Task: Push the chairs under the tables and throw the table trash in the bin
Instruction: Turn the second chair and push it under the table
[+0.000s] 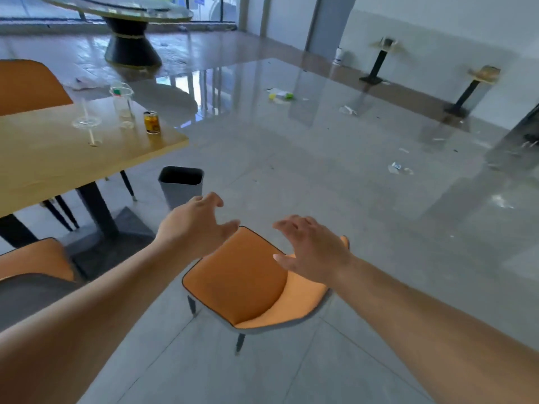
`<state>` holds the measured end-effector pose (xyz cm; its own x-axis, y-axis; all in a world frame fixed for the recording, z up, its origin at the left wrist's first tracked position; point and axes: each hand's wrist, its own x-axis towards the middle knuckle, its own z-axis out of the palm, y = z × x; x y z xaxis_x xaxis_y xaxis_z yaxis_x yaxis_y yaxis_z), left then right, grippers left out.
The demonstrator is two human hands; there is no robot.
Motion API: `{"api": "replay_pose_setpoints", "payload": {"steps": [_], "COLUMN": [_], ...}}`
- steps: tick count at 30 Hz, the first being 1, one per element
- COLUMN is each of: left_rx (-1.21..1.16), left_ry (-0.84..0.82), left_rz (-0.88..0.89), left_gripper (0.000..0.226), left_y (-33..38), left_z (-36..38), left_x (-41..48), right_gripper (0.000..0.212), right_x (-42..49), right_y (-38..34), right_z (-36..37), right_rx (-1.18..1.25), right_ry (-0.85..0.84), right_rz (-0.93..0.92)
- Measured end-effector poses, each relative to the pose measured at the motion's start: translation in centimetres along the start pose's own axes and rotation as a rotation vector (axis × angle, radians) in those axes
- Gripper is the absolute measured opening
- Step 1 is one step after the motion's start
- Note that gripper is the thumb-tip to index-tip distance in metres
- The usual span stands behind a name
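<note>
A grey tiled floor (291,170), glossy and strewn with scattered litter (399,168), is seen across a wide room. Both bare arms are stretched forward over an orange chair (248,287) that stands out on the open floor, well apart from the table (43,158). The left hand (194,221) is held above the chair's backrest with fingers spread and curled, gripping nothing; the right hand (313,249) is likewise spread apart and empty, just over the backrest's right side. Whether either hand touches the chair cannot be told.

On the wooden table at the left, a clear plastic cup (122,100), a domed lid with a straw (86,122) and a small yellow can (152,122) are left standing. A grey bin (180,186) is placed on the floor beside the table's corner. A second orange chair (35,259) is seen at the table's near side, a third (29,86) behind it. A round table (116,10) stands by the far windows.
</note>
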<state>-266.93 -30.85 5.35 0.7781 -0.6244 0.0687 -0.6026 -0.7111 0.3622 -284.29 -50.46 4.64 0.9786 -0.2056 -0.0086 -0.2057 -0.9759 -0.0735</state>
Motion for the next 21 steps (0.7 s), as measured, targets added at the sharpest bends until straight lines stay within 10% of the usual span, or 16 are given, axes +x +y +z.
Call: {"api": "replay_pose_setpoints", "payload": {"steps": [11,21], "left_rx": [0.068,0.128], "left_ry": [-0.155,-0.251], "left_rz": [0.161,0.057], "left_gripper": [0.07,0.076], "left_y": [13.3,16.0], "left_z": [10.5,15.6], "left_x": [2.7,8.9], "right_gripper": [0.068,0.065], "right_x": [-2.2,3.8], "right_y": [17.5,26.7], "right_z": [4.0,6.2], "right_rx": [0.06,0.058], "right_ry": [-0.065,-0.186], "right_rz": [0.188,0.002]}}
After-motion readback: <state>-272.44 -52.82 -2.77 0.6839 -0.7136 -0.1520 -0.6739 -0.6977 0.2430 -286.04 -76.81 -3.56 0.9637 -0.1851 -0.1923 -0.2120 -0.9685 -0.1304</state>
